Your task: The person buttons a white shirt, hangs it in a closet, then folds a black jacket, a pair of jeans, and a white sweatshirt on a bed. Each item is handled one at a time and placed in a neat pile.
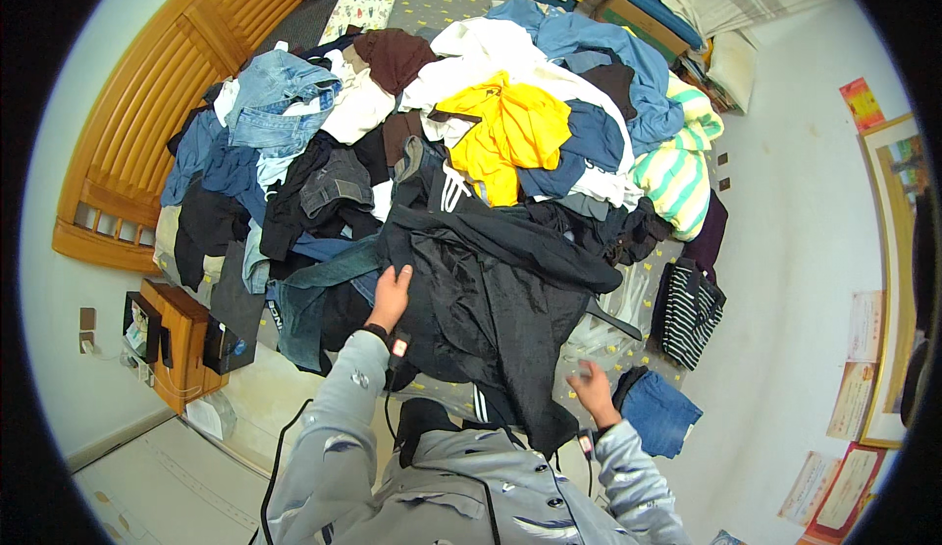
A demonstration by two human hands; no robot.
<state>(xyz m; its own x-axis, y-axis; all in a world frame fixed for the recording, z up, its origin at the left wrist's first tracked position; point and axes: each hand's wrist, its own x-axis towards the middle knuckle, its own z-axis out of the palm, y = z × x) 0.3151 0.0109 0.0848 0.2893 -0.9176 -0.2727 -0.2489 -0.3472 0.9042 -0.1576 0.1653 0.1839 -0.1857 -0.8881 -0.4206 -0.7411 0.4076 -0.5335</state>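
A black jacket with a shiny lining lies spread before me, its lower part hanging towards my body. My left hand grips its left edge, with the fingertips partly hidden in the cloth. To the right of the jacket, my right hand is held slightly blurred, fingers apart and nothing in them. A black hanger arm sticks out from the jacket's right side. Beyond it lie several clear and white hangers on the bed sheet. Dark blue jeans spread out left of my left hand.
A large clothes heap, including a yellow garment and light jeans, covers the bed. Folded jeans and a striped garment lie at the right edge. A wooden headboard and nightstand stand left. Cables hang by both wrists.
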